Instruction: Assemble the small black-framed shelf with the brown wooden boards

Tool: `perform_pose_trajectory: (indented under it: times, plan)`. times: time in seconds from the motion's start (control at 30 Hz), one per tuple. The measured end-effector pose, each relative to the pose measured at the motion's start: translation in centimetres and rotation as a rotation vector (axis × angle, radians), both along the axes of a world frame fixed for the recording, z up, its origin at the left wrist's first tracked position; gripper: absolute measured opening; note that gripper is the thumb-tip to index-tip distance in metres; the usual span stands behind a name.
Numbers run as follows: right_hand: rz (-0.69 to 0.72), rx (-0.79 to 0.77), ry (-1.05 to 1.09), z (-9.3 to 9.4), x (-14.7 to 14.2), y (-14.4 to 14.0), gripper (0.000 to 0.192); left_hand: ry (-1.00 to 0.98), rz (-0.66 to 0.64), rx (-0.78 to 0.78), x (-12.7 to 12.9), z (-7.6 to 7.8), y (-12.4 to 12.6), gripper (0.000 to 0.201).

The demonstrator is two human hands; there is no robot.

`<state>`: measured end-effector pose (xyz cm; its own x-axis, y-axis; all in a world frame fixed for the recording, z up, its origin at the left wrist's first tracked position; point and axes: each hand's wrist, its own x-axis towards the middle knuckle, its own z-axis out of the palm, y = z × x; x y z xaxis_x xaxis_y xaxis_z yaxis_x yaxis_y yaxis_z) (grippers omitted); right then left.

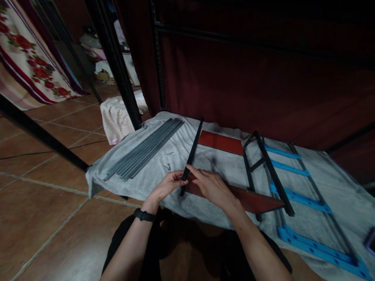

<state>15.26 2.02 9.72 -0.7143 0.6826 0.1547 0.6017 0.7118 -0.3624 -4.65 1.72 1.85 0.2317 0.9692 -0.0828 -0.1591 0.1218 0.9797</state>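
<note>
The left hand [170, 183] closes its fingers around the lower end of a black bar [191, 155], which runs from the hands toward 12 o'clock over a grey towel [146, 183]. The right hand [211, 186] lies half open, touching the bar with its fingertips and resting on a dark red board [252, 201]. At 10 o'clock lies a bundle of grey rods [145, 150]; small screws [168, 167] lie just beside the left hand. At 3 o'clock is a black frame [269, 171] over blue slats [301, 198].

open grey towel [152, 177] left of the long black metal bar [191, 154], between it and the bundle of grey metal rods [145, 150]. right side's crowded by the black ladder-shaped frame [265, 168] and blue plastic slats [295, 195].
</note>
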Motion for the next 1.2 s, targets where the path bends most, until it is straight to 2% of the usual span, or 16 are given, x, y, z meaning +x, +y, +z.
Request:
perform_pose_trajectory:
  times: [0.23,0.43,0.57,0.6,0.63,0.73,0.77,0.8,0.87,1.03,1.2]
  plan:
    - [0.009,0.009,-0.032,0.6,-0.2,-0.1,0.051,0.003,-0.031,0.056,0.0,0.1,0.0,0.025]
    - [0.017,0.02,-0.065,0.3,-0.9,0.0,0.05,0.122,-0.005,0.118,0.4,0.5,-0.4,0.026]
    - [0.02,0.022,-0.053,-0.1,-1.2,0.1,0.05,0.157,-0.018,0.12,-1.3,0.2,-0.6,0.034]
    - [0.019,0.021,-0.047,-0.1,-1.2,0.1,0.05,0.156,0.053,0.107,-2.3,-0.1,-0.5,0.036]
    - [0.016,0.02,-0.042,-0.1,-1.2,0.1,0.05,0.152,0.179,0.095,-3.4,-0.5,-0.4,0.036]
    - [0.011,0.011,-0.037,0.1,-1.2,0.1,0.052,0.16,0.723,0.075,-6.8,-1.9,0.7,0.028]
    - [0.013,0.006,-0.038,0.1,-1.2,0.1,0.053,0.194,0.841,0.057,-7.5,-2.3,1.2,0.025]
    - [0.012,0.002,-0.039,0.1,-1.2,0.1,0.054,0.25,0.893,0.028,-8.0,-2.7,1.7,0.023]
    - [0.013,-0.005,-0.034,0.0,-1.2,0.2,0.055,0.416,0.865,-0.009,-8.1,-3.3,2.8,0.021]
    - [0.017,-0.02,-0.032,-0.3,-1.2,0.4,0.056,0.955,0.622,0.085,-6.2,-3.8,4.0,0.025]
    - [0.019,-0.016,-0.026,-0.2,-1.2,0.4,0.055,1.214,0.42,0.065,-5.7,-4.4,3.8,0.023]
